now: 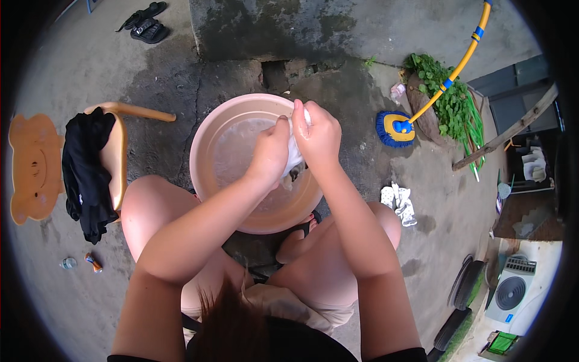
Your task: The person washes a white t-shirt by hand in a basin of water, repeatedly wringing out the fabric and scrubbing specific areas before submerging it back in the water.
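Observation:
Both my hands grip a wet white cloth above the right part of a pink plastic basin. My left hand is closed around its lower stretch, while my right hand clasps the upper end, a bit higher and to the right. A darker, patterned part of the cloth hangs below my left hand. Cloudy, slightly foamy water lies in the basin, which stands on the ground between my legs. My fingers hide much of the cloth.
On the left, black clothing drapes over a small chair with a bear-face back. A blue-and-yellow mop, a spotted white cloth and leafy greens are at right. Black sandals lie far left; a drain hole is ahead.

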A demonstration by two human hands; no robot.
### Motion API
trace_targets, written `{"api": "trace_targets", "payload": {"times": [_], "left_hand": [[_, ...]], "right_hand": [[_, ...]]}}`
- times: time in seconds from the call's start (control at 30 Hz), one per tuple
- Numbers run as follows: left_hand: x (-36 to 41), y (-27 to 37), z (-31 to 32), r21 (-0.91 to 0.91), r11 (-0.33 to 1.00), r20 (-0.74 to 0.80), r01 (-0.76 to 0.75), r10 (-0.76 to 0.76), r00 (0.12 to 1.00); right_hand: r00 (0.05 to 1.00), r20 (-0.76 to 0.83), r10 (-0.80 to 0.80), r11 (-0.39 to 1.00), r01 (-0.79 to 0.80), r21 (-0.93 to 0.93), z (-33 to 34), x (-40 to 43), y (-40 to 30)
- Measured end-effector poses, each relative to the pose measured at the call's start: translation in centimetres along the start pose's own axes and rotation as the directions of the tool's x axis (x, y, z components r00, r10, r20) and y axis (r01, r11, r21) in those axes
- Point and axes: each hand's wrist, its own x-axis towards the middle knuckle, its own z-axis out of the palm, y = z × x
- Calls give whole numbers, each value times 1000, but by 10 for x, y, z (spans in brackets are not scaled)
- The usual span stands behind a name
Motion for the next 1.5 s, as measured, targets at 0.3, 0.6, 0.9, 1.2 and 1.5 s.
{"api": "trace_targets", "payload": {"times": [0.3, 0.6, 0.9, 1.2, 1.5], "left_hand": [[-11, -3, -8, -37, 995, 21, 94, -93, 995], [-40, 61, -21, -94, 994, 237, 51, -28, 971], [-42, 90, -62, -8, 997, 404, -79, 76, 912], [-39, 88, -68, 300, 895, 297, -329, 240, 924], [-48, 67, -48, 421, 799, 482, -430, 204, 852]], "right_hand": [[1000, 19, -25, 998, 24, 51, 8, -24, -2], [798, 355, 487, 541, -595, 594, -27, -7, -2], [694, 569, 441, 521, -714, 467, -80, 3, -17], [585, 744, 322, 277, -810, 517, -88, 6, -24], [697, 709, 109, 599, -615, 513, -53, -16, -33]]}}
